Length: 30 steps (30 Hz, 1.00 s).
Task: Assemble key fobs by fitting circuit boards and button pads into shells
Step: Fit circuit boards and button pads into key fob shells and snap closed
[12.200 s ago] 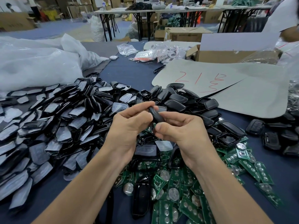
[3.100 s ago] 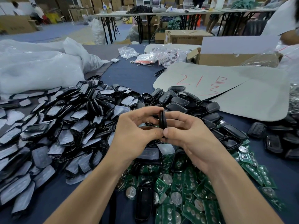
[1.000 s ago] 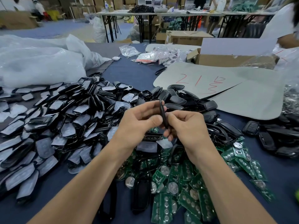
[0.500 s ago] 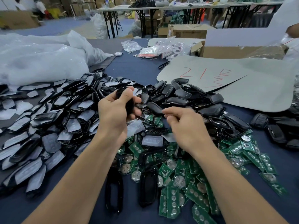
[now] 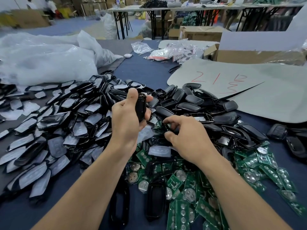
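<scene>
Assembly workshop: heaped fob shells [image 5: 191,99], loose circuit boards [image 5: 269,173], cardboard cartons [image 5: 199,33], folding tables [image 5: 207,7].

The counter [image 5: 142,72] is covered in dark navy blue. The key fob [image 5: 140,108] and the heaped shells [image 5: 194,99] are seen in glossy black. The circuit boards [image 5: 269,173] are coloured green and dotted with round silver contacts. The button pads [image 5: 159,151] are milky and half transparent. Red handwritten marks [image 5: 217,80] are drawn on the pale grey sheet [image 5: 274,97]. The cardboard box [image 5: 249,55] is brown, the plastic bags [image 5: 41,62] white.
</scene>
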### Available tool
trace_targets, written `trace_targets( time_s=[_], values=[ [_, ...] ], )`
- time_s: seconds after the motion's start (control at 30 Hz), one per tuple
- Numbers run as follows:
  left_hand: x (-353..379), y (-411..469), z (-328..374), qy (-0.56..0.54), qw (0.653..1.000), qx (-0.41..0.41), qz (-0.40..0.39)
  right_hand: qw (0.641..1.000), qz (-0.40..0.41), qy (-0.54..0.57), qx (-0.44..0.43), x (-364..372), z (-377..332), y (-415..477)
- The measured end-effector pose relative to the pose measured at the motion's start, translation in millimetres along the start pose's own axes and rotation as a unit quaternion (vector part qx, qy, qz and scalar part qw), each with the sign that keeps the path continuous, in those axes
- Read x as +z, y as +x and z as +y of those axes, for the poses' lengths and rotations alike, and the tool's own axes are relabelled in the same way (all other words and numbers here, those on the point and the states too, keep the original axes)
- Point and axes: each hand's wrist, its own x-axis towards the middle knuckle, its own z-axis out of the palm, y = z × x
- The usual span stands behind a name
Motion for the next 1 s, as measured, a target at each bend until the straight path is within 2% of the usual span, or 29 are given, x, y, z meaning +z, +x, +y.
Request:
trace_targets(
  time_s=[0.07, 0.17, 0.23, 0.3, 0.37, 0.4, 0.47, 0.53, 0.57, 0.63, 0.77, 0.87, 1.0],
  values=[
    [0, -1, 0, -0.007, 1.0, 0.004, 0.003, 1.0, 0.0, 0.02, 0.004, 2, -2, -2],
    [0, 0, 0, -0.005, 1.0, 0.007, -0.004, 0.999, 0.04, -0.035, -0.006, 4, -7, -6],
    [0, -1, 0, 0.006, 1.0, 0.005, -0.005, 0.992, 0.117, -0.051, 0.025, 2, -8, -5],
    [-1, -1, 1, 0.012, 1.0, 0.004, -0.01, 0.972, 0.221, 0.003, 0.084, -5, -6, -4],
    [-2, -2, 0, 0.012, 1.0, 0.009, -0.02, 0.953, 0.288, 0.052, 0.074, -10, -6, -7],
    [-2, -2, 0, 0.007, 1.0, 0.013, -0.026, 0.959, 0.275, 0.06, 0.037, -9, -7, -8],
    [-1, -2, -1, -0.003, 0.999, 0.021, -0.036, 0.984, 0.166, 0.059, -0.03, -1, -11, -8],
    [0, -2, -2, -0.002, 0.999, 0.026, -0.043, 0.998, 0.047, 0.031, -0.038, 9, -11, -7],
    [0, -2, -3, -0.004, 0.999, 0.026, -0.046, 0.999, 0.023, -0.008, -0.046, 12, -9, -6],
    [-2, -1, -3, -0.019, 0.998, 0.022, -0.054, 0.993, 0.01, -0.088, -0.078, 13, -4, -3],
    [-3, -1, -4, -0.017, 0.997, 0.022, -0.07, 0.992, -0.014, -0.114, -0.048, 13, 1, 1],
    [-2, -1, -3, -0.013, 0.998, 0.025, -0.062, 0.977, -0.016, -0.202, -0.071, 17, 2, 0],
    [-2, -2, -3, -0.017, 0.998, 0.018, -0.049, 0.985, 0.022, -0.166, -0.043, 10, 1, 1]
  ],
)
